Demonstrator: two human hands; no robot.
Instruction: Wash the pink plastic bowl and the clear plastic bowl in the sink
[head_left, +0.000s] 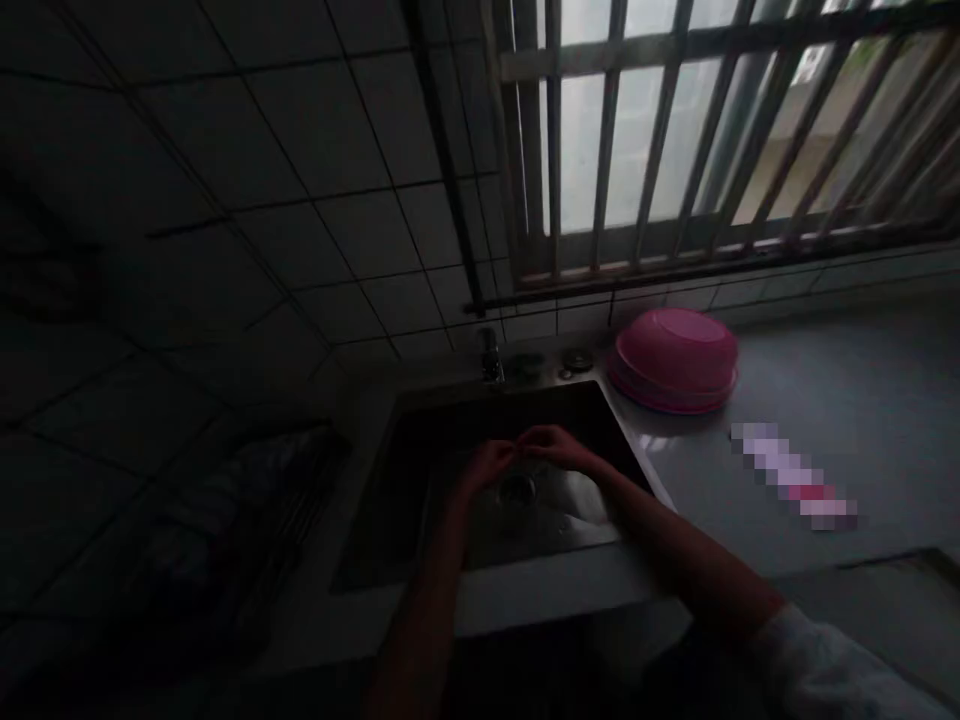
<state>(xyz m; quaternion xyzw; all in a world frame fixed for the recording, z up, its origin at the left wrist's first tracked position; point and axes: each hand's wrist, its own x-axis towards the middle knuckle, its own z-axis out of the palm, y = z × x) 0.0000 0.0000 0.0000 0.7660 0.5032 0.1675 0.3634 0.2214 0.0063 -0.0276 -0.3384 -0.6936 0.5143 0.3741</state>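
Both my hands reach into a dark steel sink (390, 520), above its round drain (517, 490). My left hand (487, 465) and my right hand (559, 448) meet fingertip to fingertip over the basin, fingers curled. The light is too dim to show whether anything is held between them. A faucet (491, 358) stands at the sink's back rim, just beyond my hands.
An upturned pink plastic basin (675, 360) lies on the grey counter (825, 400) right of the sink. A blurred patch (795, 475) sits on the counter. A barred window (675, 130) is above. Tiled wall and a dark dish rack (247, 500) are at left.
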